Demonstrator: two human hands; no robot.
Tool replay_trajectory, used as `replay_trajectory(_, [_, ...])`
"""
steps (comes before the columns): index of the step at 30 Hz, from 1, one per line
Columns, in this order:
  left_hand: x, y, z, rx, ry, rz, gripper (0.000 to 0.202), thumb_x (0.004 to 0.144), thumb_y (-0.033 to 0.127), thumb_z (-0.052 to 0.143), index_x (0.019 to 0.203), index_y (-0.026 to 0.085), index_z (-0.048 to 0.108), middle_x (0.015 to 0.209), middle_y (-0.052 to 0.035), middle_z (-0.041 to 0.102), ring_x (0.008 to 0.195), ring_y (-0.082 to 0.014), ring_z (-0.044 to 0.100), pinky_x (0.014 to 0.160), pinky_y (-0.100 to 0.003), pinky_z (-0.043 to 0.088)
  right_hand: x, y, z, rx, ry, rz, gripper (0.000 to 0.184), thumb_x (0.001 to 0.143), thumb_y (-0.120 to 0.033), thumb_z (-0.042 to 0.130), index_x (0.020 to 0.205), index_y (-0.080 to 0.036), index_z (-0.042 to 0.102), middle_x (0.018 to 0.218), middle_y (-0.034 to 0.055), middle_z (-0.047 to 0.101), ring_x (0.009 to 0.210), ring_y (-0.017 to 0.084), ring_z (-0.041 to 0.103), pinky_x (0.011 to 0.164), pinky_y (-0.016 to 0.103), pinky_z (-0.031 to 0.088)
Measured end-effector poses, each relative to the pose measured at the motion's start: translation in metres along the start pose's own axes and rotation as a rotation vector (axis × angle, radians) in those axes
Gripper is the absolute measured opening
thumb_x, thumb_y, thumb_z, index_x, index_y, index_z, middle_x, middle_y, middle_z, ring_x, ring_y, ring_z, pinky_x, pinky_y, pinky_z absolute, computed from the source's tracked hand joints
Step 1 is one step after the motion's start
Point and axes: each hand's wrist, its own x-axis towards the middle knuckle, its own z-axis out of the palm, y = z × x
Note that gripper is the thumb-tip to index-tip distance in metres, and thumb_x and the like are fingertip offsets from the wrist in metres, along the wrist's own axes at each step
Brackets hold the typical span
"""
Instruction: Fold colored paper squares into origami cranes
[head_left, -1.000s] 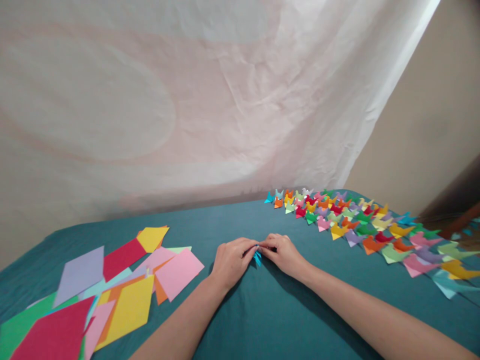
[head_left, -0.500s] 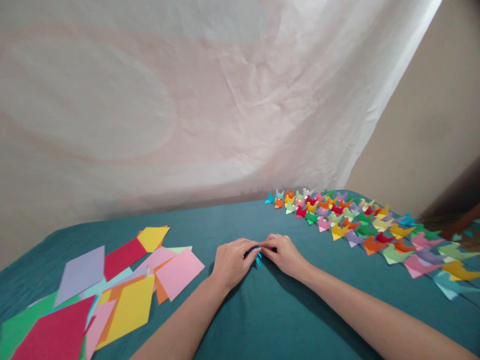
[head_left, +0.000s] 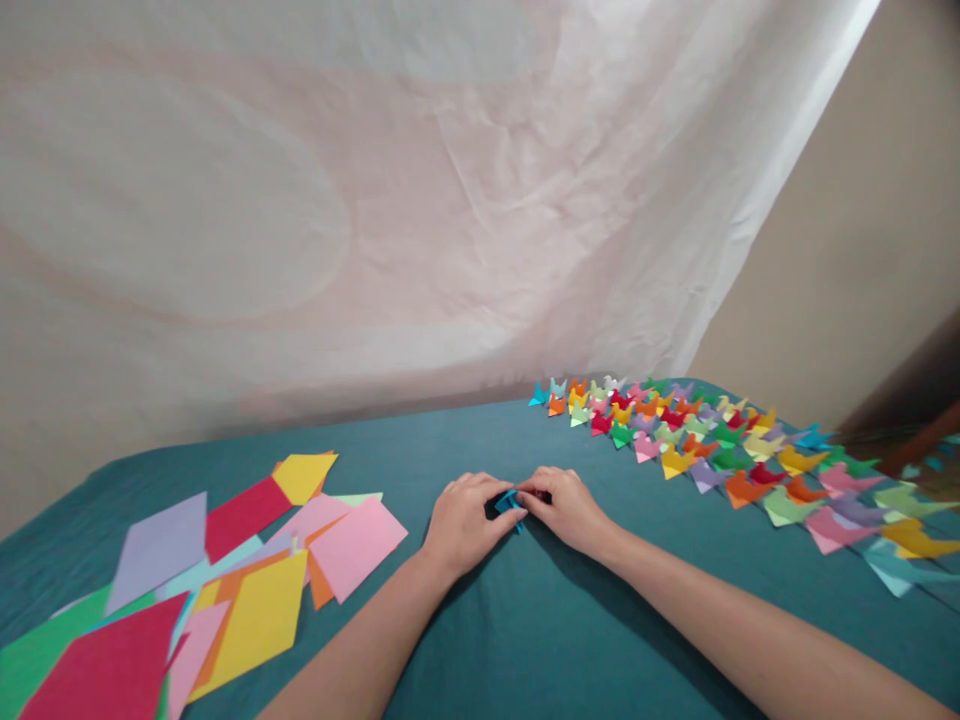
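A small piece of folded blue paper (head_left: 508, 502) is held just above the dark teal cloth, between my two hands. My left hand (head_left: 466, 515) pinches it from the left, thumb in front and fingers behind. From the right, my right hand (head_left: 561, 505) grips its edge between thumb and forefinger. The fingertips of both hands nearly meet and cover part of the paper, so its full shape is hidden.
Overlapping coloured paper sheets (head_left: 262, 610) lie on the left of the cloth-covered table (head_left: 480, 640). Rows of small folded paper birds (head_left: 679, 462) in many colours stand on the right. A pale hanging sheet (head_left: 420, 200) rises behind the table.
My left thumb has moved down, away from its fingers, and more of the blue paper shows between them. My right hand has barely moved.
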Motion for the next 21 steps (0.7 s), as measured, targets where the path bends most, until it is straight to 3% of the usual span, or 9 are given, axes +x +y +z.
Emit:
replay_trajectory(12, [0.0021, -0.0029, 0.0042, -0.052, -0.010, -0.051, 0.024, 0.075, 0.027, 0.062, 0.097, 0.029, 0.068, 0.095, 0.0008, 0.065, 0.091, -0.0200, 0.056, 0.082, -0.030, 0.043, -0.0018, -0.0051, -0.0011, -0.030, 0.038, 0.032, 0.006, 0.080, -0.023, 0.061, 0.079, -0.021, 0.067, 0.074, -0.0008, 0.064, 0.072, 0.015, 0.055, 0.070, 0.028, 0.032])
replay_trajectory(21, [0.0019, -0.0027, 0.0043, -0.053, -0.004, -0.044, 0.020, 0.075, 0.027, 0.061, 0.094, 0.028, 0.069, 0.095, 0.0016, 0.065, 0.090, -0.0191, 0.056, 0.082, -0.029, 0.043, -0.0074, -0.0045, -0.0050, -0.087, 0.019, -0.016, 0.008, 0.080, -0.020, 0.060, 0.082, -0.022, 0.067, 0.078, 0.0000, 0.062, 0.075, 0.015, 0.055, 0.071, 0.028, 0.035])
